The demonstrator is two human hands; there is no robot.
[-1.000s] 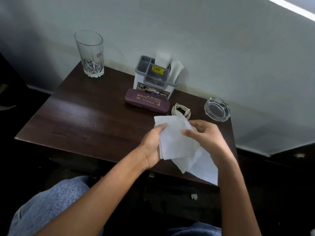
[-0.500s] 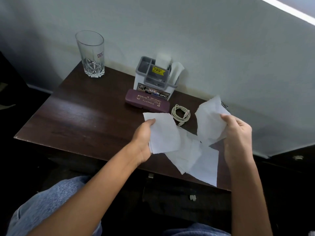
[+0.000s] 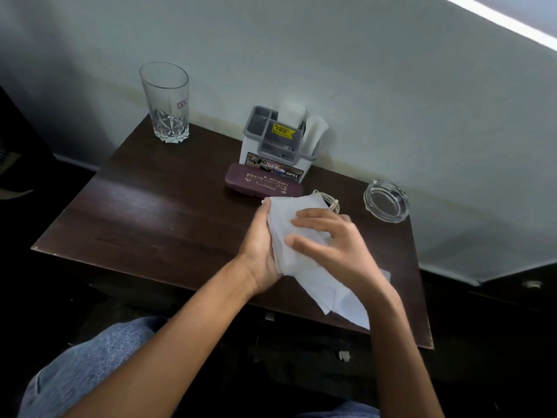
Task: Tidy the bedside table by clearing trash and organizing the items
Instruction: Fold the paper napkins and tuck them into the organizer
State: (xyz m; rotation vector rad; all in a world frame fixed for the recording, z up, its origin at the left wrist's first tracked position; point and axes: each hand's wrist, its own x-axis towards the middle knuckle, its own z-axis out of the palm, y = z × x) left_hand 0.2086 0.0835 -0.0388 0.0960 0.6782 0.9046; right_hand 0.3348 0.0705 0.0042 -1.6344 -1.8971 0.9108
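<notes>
Since the earlier frame the right hand (image 3: pixel 334 248) has returned from the right and now lies with fingers spread on the white paper tissue sheets (image 3: pixel 283 212), while the left hand (image 3: pixel 259 248) grips their left edge above the front of the dark brown wooden surface (image 3: pixel 150 212). Just behind the sheets lie a coiled white cable (image 3: pixel 330 200) and a maroon spectacle case (image 3: pixel 262 182), with a clear glass ashtray (image 3: pixel 385 202) to the right. Farthest back stand a white-and-grey plastic organiser (image 3: pixel 280 146) and a tall clear drinking glass (image 3: pixel 167 104).
</notes>
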